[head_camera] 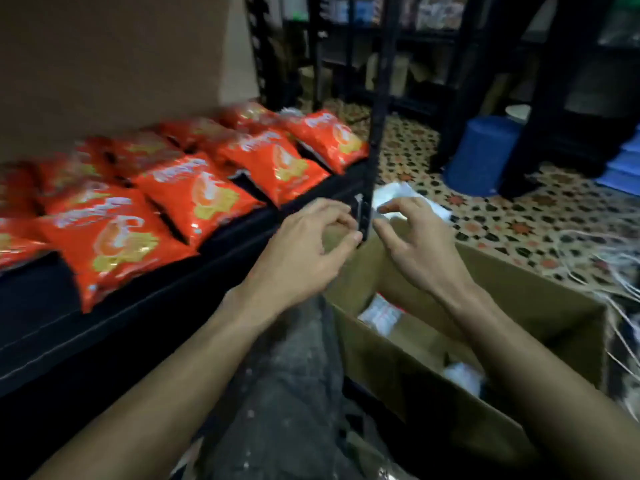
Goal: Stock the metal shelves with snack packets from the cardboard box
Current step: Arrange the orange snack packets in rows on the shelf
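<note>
Seemingly slack empty fingers, left hand, right hand, shelf post between, blue bucket beyond.

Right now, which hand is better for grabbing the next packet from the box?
Probably the right hand: it hovers over the open cardboard box. The left hand is over by the shelf post.

I can read no text, number or sign here: the white script logo on the red snack packets on the shelf is blurred, and the red print on the white packets in the cardboard box is too small.
</note>
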The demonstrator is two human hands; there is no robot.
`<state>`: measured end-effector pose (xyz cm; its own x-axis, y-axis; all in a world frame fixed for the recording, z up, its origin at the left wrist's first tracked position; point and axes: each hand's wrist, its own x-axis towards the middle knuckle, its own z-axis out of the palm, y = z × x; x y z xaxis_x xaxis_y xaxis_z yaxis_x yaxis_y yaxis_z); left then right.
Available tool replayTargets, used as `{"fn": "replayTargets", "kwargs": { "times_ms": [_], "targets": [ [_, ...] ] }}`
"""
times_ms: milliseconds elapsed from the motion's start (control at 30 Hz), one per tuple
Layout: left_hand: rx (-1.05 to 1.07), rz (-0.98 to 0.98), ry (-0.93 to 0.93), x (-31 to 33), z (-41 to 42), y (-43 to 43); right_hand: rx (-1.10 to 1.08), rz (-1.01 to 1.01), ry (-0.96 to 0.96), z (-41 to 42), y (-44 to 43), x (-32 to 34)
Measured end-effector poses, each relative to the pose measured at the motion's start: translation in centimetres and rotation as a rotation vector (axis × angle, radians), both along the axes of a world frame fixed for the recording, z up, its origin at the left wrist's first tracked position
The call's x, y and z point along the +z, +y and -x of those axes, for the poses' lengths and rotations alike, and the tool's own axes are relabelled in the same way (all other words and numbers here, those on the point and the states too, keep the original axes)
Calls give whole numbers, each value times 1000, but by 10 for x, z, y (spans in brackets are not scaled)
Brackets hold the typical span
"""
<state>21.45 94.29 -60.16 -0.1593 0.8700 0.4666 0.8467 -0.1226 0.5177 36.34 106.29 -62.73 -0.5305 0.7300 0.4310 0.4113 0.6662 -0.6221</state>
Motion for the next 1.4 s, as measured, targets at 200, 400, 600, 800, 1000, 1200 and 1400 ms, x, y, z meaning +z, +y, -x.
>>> {"fn": "replayTargets", "kwargs": {
  "times_ms": [200, 400, 600, 800, 1000, 1200, 1400],
  "targets": [
    [-237, 509, 20, -93, -48, 71, -235, 248, -298, -92, 28, -71],
    [-282, 884, 111, -161, -69, 139, -248, 621, -654, -143, 61, -138],
    [-375, 1104, 251, -219, -78, 199, -182, 906, -914, -152, 98, -207],
    [-408, 1194, 291, -265, -79, 244, -165, 1022, -1127, -167, 115, -268],
    [-418, 1268, 327, -301, -77, 264, -459, 1181, -1053, -188, 102, -327],
    [-420, 1310, 412, -325, -70, 281, -582, 975, -1038, -186, 129, -314],
    [-353, 1251, 457, -357, -65, 306, -555, 974, -1023, -176, 159, -325]
  ]
}}
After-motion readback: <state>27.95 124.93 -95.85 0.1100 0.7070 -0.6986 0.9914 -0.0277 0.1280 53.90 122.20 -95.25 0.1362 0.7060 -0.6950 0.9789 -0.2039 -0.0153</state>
